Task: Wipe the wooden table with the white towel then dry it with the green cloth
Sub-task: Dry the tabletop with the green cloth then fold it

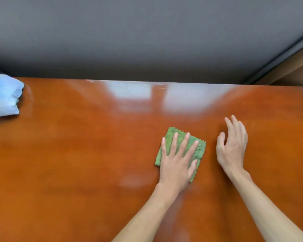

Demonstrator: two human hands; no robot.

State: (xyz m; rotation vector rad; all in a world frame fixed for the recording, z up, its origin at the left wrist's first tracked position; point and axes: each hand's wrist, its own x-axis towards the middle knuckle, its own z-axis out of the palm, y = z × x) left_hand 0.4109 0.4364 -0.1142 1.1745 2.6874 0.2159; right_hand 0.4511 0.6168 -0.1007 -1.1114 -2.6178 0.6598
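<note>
Gleaming wooden table beneath left hand, green cloth

Your left hand lies flat on the folded cloth, which sits on the table right of centre and nearer to you than the middle. Your right hand is just to the right of the cloth, apart from it, over the tabletop. The towel lies bunched at the far left of the table, well apart from both hands. A wall stands behind the table's far edge.
</note>
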